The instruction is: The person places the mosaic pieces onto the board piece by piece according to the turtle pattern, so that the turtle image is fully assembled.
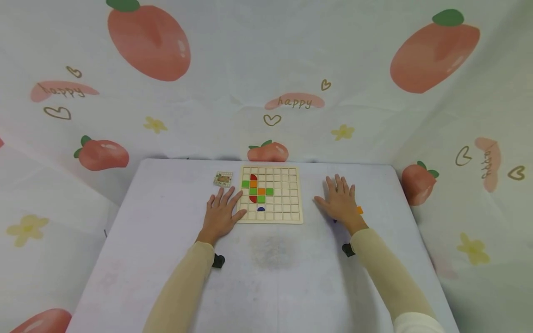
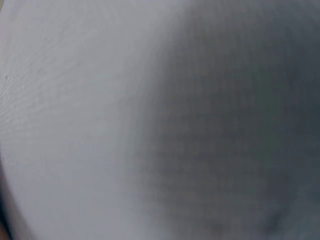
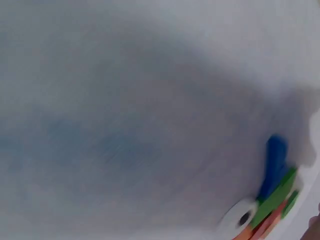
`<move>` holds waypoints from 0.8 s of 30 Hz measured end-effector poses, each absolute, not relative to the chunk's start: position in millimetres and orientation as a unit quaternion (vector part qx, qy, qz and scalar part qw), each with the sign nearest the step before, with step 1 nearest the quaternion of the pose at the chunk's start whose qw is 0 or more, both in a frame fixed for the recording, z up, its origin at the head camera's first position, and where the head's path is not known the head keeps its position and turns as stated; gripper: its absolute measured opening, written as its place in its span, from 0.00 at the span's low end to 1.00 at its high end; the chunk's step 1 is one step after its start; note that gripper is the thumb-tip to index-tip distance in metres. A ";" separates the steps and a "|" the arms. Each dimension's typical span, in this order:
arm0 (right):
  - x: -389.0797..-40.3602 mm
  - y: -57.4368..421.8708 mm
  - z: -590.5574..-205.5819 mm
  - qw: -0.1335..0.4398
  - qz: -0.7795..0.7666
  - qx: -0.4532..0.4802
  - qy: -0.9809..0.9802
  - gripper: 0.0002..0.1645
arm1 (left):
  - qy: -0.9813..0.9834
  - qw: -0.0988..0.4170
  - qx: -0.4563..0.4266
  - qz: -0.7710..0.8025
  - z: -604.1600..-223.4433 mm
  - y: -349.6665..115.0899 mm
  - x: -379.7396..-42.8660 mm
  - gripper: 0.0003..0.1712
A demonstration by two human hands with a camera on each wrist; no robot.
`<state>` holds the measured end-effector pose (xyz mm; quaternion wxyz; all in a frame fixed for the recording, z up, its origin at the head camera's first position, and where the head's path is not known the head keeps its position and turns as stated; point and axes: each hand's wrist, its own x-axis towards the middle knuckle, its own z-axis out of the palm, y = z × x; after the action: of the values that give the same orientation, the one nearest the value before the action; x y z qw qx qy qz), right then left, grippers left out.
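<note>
A pale gridded board [image 1: 286,203] lies near the back of the table, with several red, green and orange pieces and a dark blue half-round piece [image 1: 261,209] on it. My left hand [image 1: 220,215] rests palm down at the board's left edge, fingers spread, its thumb and a fingertip at the rim. Right of the board, my right hand [image 1: 341,203] lies palm down with fingers straight, holding nothing visible. Close to it are an orange piece [image 1: 360,210] and others mostly covered. The right wrist view shows a blue piece [image 3: 274,165], a green piece [image 3: 272,200] and a white disc [image 3: 239,218] with a black dot.
A small picture card [image 1: 223,179] lies left of the board. White printed cloth [image 1: 233,120] rises behind the table and at both sides. Dark wrist cameras sit under both wrists. The left wrist view holds only blurred white surface [image 2: 75,125] and shadow.
</note>
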<state>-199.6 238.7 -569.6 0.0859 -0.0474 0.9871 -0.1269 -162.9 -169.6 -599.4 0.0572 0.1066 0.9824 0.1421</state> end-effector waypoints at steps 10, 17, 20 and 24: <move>-182.4 275.8 -572.7 0.096 -0.149 -0.031 0.984 0.54 | 0.982 0.068 0.106 0.141 -598.2 -169.8 -163.3 0.42; -179.3 292.4 -571.4 0.054 -0.171 -0.035 0.983 0.40 | 0.983 0.055 0.106 0.137 -600.8 -170.9 -163.7 0.42; -179.1 296.4 -568.0 0.051 -0.187 -0.024 0.981 0.31 | 0.982 0.063 0.105 0.140 -602.4 -170.4 -164.1 0.42; -177.9 299.3 -564.4 0.060 -0.185 -0.021 0.981 0.21 | 0.982 0.062 0.106 0.145 -602.7 -169.8 -164.1 0.42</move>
<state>-177.9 299.3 -564.4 0.0598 -0.0206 0.9806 -0.1853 -164.1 -169.8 -602.7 0.0622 0.1057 0.9818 0.1448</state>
